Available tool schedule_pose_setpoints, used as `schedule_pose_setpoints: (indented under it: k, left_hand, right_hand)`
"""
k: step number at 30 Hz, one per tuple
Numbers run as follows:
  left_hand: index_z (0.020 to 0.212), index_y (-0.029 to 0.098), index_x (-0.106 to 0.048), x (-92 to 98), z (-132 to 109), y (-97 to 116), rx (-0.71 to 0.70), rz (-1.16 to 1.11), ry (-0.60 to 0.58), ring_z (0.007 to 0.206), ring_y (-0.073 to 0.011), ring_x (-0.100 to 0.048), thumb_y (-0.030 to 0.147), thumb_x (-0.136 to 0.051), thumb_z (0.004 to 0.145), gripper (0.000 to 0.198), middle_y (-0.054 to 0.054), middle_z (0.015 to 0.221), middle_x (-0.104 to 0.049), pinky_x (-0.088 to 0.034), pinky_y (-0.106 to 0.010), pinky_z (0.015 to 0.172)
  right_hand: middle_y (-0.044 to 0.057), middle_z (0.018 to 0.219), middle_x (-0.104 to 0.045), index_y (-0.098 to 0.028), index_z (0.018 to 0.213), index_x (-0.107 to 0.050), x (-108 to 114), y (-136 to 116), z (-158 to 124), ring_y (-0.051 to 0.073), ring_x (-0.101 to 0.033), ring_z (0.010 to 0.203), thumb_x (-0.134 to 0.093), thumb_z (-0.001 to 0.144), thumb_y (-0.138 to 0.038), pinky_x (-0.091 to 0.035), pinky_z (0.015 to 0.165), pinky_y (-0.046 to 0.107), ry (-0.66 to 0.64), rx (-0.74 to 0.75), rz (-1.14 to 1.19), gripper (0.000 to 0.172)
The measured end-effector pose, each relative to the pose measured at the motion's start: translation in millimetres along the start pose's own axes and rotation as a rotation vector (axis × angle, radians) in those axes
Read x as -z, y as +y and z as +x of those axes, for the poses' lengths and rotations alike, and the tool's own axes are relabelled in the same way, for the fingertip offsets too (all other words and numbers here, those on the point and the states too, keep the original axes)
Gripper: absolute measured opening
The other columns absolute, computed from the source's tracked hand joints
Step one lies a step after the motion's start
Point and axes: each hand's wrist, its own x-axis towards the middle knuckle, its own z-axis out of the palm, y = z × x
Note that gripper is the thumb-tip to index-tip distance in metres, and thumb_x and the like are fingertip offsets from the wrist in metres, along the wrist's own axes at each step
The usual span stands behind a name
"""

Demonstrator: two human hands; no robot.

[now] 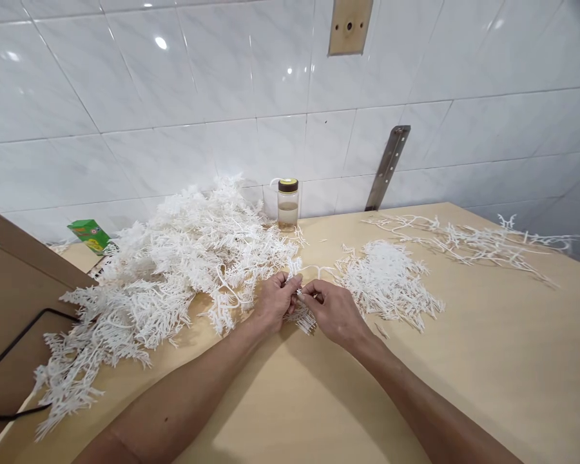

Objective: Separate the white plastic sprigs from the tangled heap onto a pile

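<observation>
My left hand [276, 301] and my right hand [332, 312] meet at the middle of the wooden table [488, 361], fingers pinched together on one white plastic sprig [300, 308] with many small teeth. A large heap of the same white sprigs [174, 270] lies just left of my left hand. A smaller, flatter pile of white pieces [389, 280] lies just right of my right hand.
Thin bare white stems [468, 241] are strewn at the far right. A clear jar with a dark lid [288, 203] stands against the tiled wall. A green carton [89, 234] lies at the back left. A brown cardboard panel with a black cable [14, 303] fills the left edge.
</observation>
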Motion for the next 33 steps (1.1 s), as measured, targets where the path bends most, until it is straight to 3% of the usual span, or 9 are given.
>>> schedule_pose_setpoints:
  k: [6,9,13,17,20,22,25,27,33]
  left_hand:
    - [0.064,0.021,-0.042,7.0,10,3,-0.031,0.011,0.091,0.035,-0.0054,-0.032,0.049,-0.075,0.071,0.044,0.009,0.043,-0.039,-0.022,-0.02,0.038]
    - [0.063,0.02,-0.043,11.2,12,6,-0.036,0.038,0.047,0.037,-0.005,-0.035,0.052,-0.078,0.066,0.048,0.008,0.044,-0.041,-0.024,-0.02,0.04]
    - [0.063,0.019,-0.048,9.6,9,9,-0.061,-0.005,0.014,0.035,-0.0038,-0.031,0.056,-0.079,0.064,0.049,0.009,0.044,-0.039,-0.019,-0.02,0.037]
    - [0.065,0.018,-0.05,5.9,9,9,-0.016,-0.053,0.009,0.033,-0.0026,-0.03,0.056,-0.081,0.061,0.049,0.008,0.05,-0.044,-0.013,-0.019,0.033]
    - [0.066,0.018,-0.052,4.7,9,8,-0.003,-0.079,0.017,0.035,-0.0027,-0.032,0.055,-0.082,0.058,0.049,0.007,0.052,-0.045,-0.015,-0.018,0.032]
    - [0.067,0.017,-0.053,4.3,7,8,0.008,-0.085,0.02,0.036,-0.0031,-0.033,0.054,-0.083,0.058,0.048,0.007,0.051,-0.044,-0.017,-0.018,0.032]
    - [0.068,0.017,-0.053,3.6,5,8,0.014,-0.097,0.015,0.038,-0.0036,-0.033,0.054,-0.082,0.06,0.048,0.008,0.049,-0.041,-0.021,-0.017,0.034]
    - [0.069,0.018,-0.053,2.7,4,8,0.021,-0.112,0.016,0.039,-0.0037,-0.032,0.056,-0.082,0.06,0.049,0.008,0.049,-0.04,-0.021,-0.017,0.035]
    - [0.067,0.018,-0.049,-0.2,3,6,0.023,-0.107,0.007,0.037,-0.0032,-0.029,0.058,-0.082,0.06,0.052,0.009,0.047,-0.037,-0.019,-0.018,0.036]
  right_hand:
    - [0.002,0.076,-0.067,-0.019,0.075,-0.063,-20,-18,-23,0.016,-0.058,0.071,-0.051,0.088,-0.015,-0.042,0.068,0.029,-0.189,0.314,-0.046,0.018]
    - [0.001,0.076,-0.068,-0.02,0.08,-0.063,-20,-29,-27,0.015,-0.059,0.067,-0.053,0.091,-0.021,-0.043,0.063,0.027,-0.242,0.315,0.034,0.015]
    - [0.003,0.076,-0.069,-0.02,0.086,-0.065,19,-14,-9,0.016,-0.062,0.064,-0.055,0.091,-0.036,-0.047,0.06,0.027,0.072,0.175,0.066,0.019]
    - [0.006,0.079,-0.069,-0.019,0.087,-0.067,68,22,12,0.019,-0.061,0.061,-0.057,0.086,-0.038,-0.048,0.066,0.034,0.466,0.008,-0.304,0.021]
    - [0.013,0.098,-0.07,-0.016,0.096,-0.068,76,26,12,0.018,-0.06,0.061,-0.057,0.083,-0.034,-0.049,0.07,0.038,0.622,0.022,-0.439,0.025]
    - [0.012,0.093,-0.071,-0.016,0.097,-0.068,61,16,7,0.018,-0.06,0.06,-0.054,0.086,-0.036,-0.049,0.069,0.035,0.565,0.062,-0.339,0.027]
    - [0.006,0.085,-0.074,-0.02,0.097,-0.071,28,-4,-1,0.018,-0.063,0.062,-0.053,0.089,-0.041,-0.047,0.062,0.031,0.163,0.005,-0.19,0.028]
    - [0.006,0.09,-0.075,-0.02,0.099,-0.071,10,-11,-4,0.02,-0.066,0.07,-0.054,0.088,-0.039,-0.047,0.065,0.03,0.026,-0.038,-0.178,0.027]
    - [0.003,0.079,-0.075,-0.022,0.082,-0.074,-2,-8,-2,0.02,-0.065,0.069,-0.054,0.088,-0.034,-0.042,0.064,0.03,-0.012,-0.05,-0.096,0.024]
